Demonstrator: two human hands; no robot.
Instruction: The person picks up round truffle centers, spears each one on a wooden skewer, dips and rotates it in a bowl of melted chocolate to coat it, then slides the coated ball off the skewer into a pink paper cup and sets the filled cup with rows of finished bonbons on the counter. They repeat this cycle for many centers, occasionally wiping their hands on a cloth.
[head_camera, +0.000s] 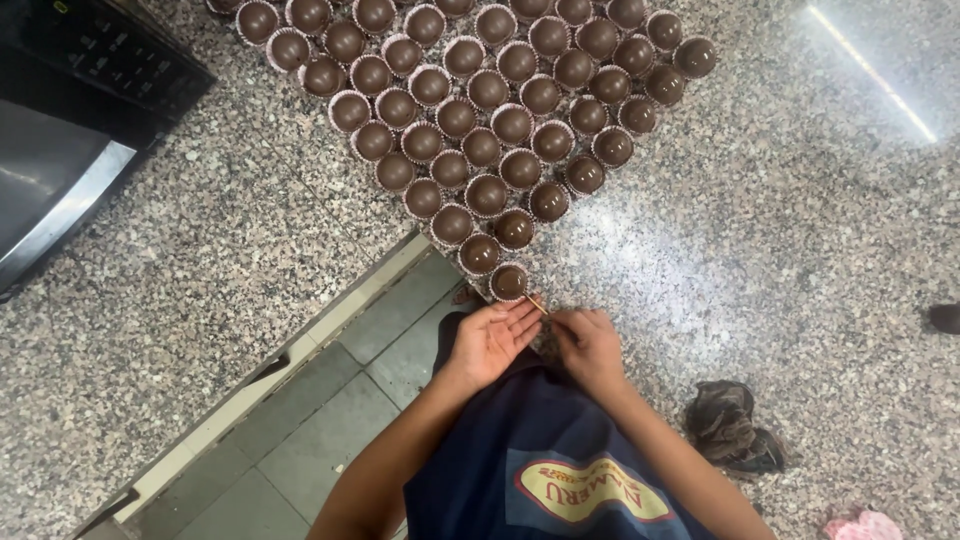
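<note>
Navy apron with an oval red-and-yellow badge, nearest the lens, directly below the hands.

Left hand: palm up, fingers loosely curled, fingertips meeting one end of a thin stick. Just below the nearest chocolate.

Right hand: knuckles up, fingers drawn together, pinching the other end of the same stick. Just right of the left hand, the two almost touching.

Thin stick: short, pale brown, slanted, held between both hands; upper tip just beside the nearest chocolate, contact not determinable.

Nearest chocolate: glossy brown dome in a pleated paper cup, at the point of the block, immediately above the hands, at the counter's corner.

Grey floor tiles: visible down-left of the nearest chocolate, beyond the counter edge.

Crumpled dark cloth: on the counter, right and below the nearest chocolate, well apart from it.

Pink scrap: at the lower right border, beyond the dark cloth.

Speckled granite counter: polished, light streak at far upper right.

Block of chocolates: many identical domes in paper cups, close-packed diagonal rows widening up and away from the nearest chocolate to the top border.

Black appliance: far upper left of the nearest chocolate, glossy dark surface with a pale metal edge.
</note>
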